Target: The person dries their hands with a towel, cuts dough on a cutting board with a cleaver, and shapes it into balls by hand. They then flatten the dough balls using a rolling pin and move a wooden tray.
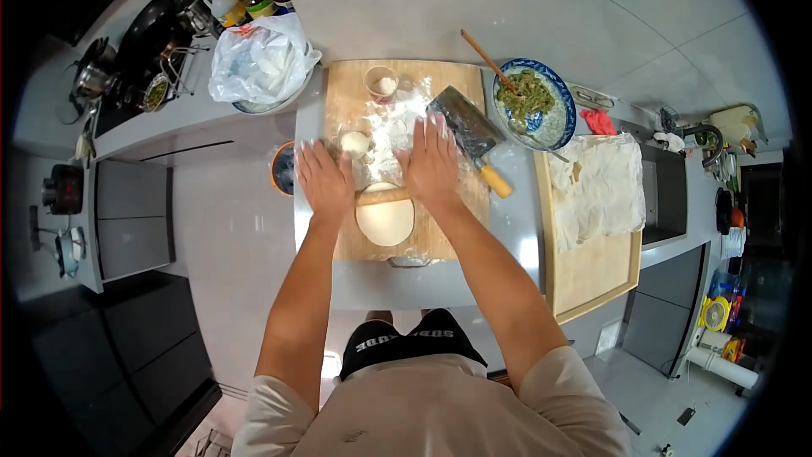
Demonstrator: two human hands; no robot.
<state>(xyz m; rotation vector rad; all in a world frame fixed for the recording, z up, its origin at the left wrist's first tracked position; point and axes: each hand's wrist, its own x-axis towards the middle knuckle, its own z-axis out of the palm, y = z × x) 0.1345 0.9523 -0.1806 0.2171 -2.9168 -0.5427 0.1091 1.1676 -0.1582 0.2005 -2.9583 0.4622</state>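
A flattened oval of dough (386, 224) lies on the floured wooden board (347, 85), with a rolling pin (382, 196) across its upper part. My left hand (326, 178) rests palm down over the pin's left end, fingers stretched forward. Over the right end, my right hand (430, 161) lies flat in the same way, its fingers extended. Both palms hide the pin's ends. A small round piece of dough (354, 144) sits beside my left fingers. Just past my right fingertips is a cleaver (467, 123) with a wooden handle. Loose flour (393, 131) covers the board between my hands.
A small cup (381, 82) stands at the board's far edge. To the right are a blue-patterned bowl of green filling (529, 95) and a wooden tray (592, 275) partly covered with a white floured cloth (597, 186). A plastic bag (262, 59) sits in a bowl at left.
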